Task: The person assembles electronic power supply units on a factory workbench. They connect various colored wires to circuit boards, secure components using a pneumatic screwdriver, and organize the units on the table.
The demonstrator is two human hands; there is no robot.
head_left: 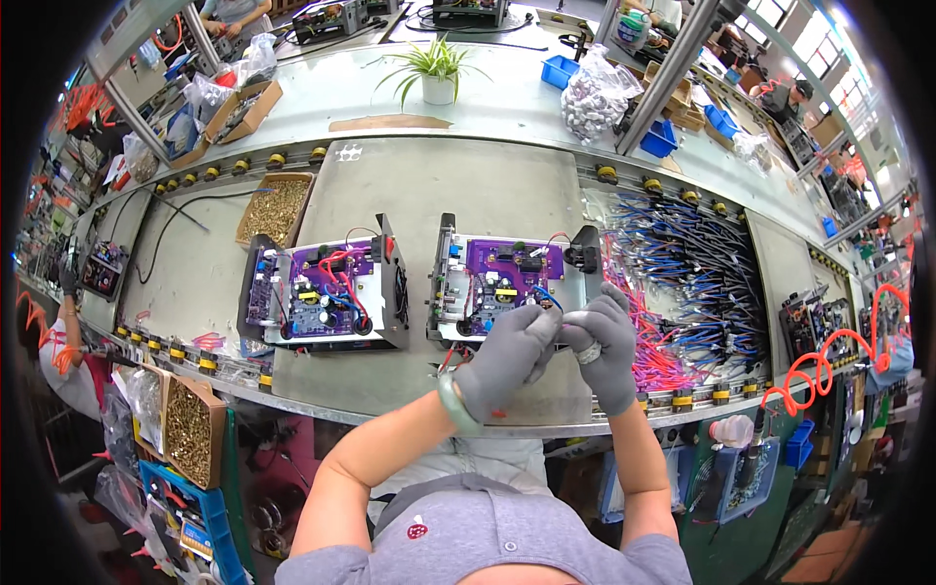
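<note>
Both my hands wear grey gloves and meet over the lower right corner of an open metal chassis [453, 283] with a purple circuit board [507, 258]. My left hand [512, 356] pinches near the end of a blue wire [548, 295] that rises from the board. Close against it, my right hand [600, 346] has its fingertips pressed together; what lies in them is too small to make out. A second chassis [380, 312] with a like purple board [336, 268] and red wires [336, 268] stands to the left, untouched.
To the right lies a wide heap of dark cables [692, 273] with blue and pink ends. A box of brass-coloured parts [275, 210] sits at the back left, another [193, 434] below the line's edge. A coiled orange hose [809, 375] hangs at right. Other people work nearby.
</note>
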